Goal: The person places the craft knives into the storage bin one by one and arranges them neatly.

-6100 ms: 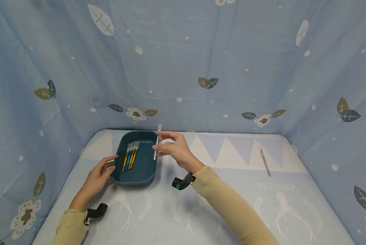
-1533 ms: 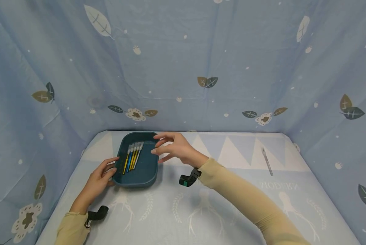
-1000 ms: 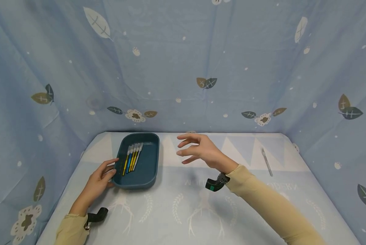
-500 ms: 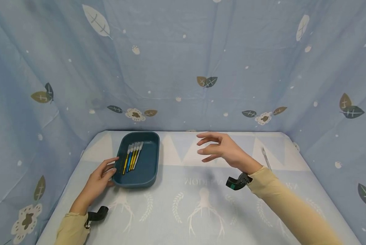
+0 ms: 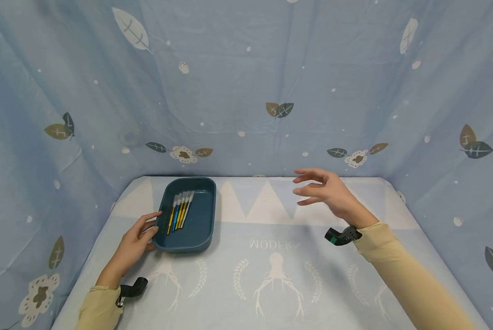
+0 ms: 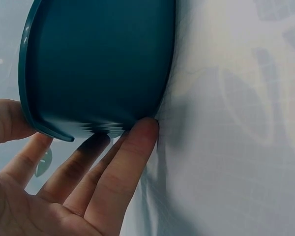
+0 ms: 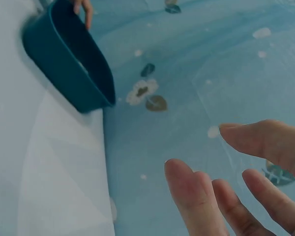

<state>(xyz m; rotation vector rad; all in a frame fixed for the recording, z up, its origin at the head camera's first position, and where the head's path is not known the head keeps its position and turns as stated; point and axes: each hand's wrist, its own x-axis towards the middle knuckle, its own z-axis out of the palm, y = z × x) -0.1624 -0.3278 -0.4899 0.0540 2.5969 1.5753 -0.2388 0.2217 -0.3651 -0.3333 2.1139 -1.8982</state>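
the pale blue printed cloth covers the table and fills the lower half of the head view, with a blue leaf-patterned curtain behind it. at the left of centre stands the dark teal rounded plastic tray, and inside it, along its left part, lies a row of thin tools with yellow, blue and grey handles, side by side.

the left hand rests against the near left corner of the tray, fingers straight and relaxed, gripping nothing. the right hand hangs in the air at the right of centre, well apart from the tray, fingers spread and loosely bent, also holding nothing.

i judge that the step in hand is a reach for another tool while the left hand steadies the tray. no loose tool shows on the cloth in the head view; the right hand may cover that place. the next move would call for lowering the fingers to pinch a very thin, flat thing.

the left wrist view shows what the head view does not: the fingertips touch the outer wall of the tray under its rim. the right wrist view shows the empty fingers from below, and the tray far away in the upper left.
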